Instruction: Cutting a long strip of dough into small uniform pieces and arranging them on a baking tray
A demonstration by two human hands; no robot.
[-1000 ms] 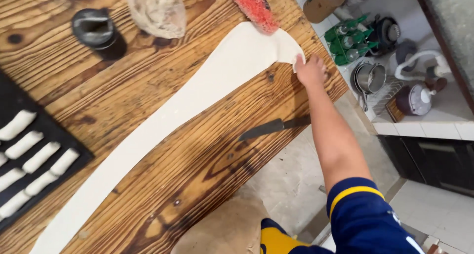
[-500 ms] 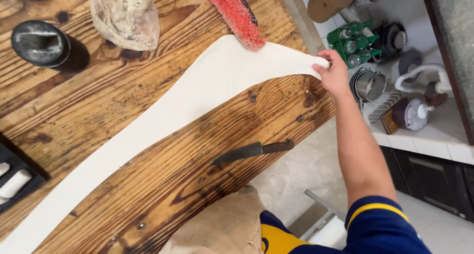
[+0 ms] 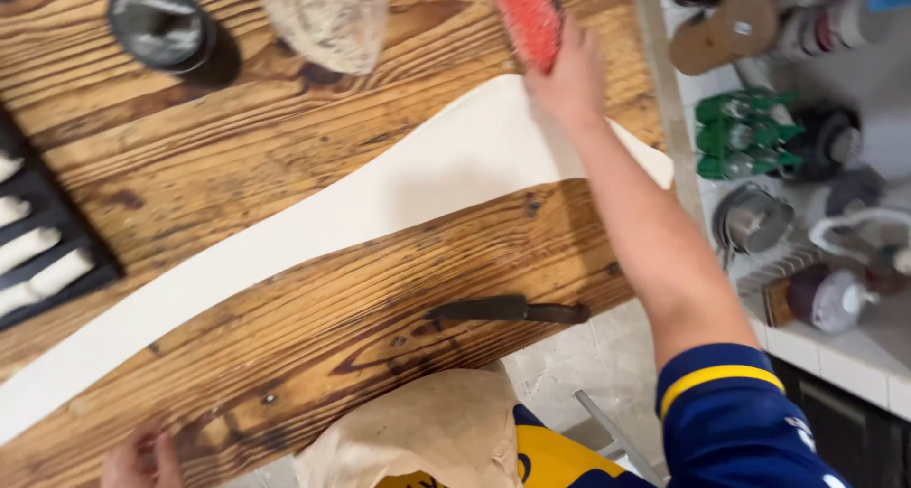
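- The right hand (image 3: 569,80) reaches across the table with its fingers closed around the lower end of a red, rough-textured oblong brush (image 3: 525,15), gripping it at the far edge of the table.
- The brush lies slanted, its upper end cut off by the top of the view; its surface looks coarse and bright red.
- Just below that hand a long, thin, pale sheet of rolled dough (image 3: 313,232) runs diagonally over the brown plank table (image 3: 190,165), wide near the hand and narrowing toward the near left corner.
- The left hand (image 3: 140,458) shows only at the bottom edge; fingertips rest on the table rim, and I cannot tell how it is shaped.
- A dark-handled knife (image 3: 508,309) lies flat near the table's near edge.
- A black tray (image 3: 57,232) with pale dough pieces sits at the left.
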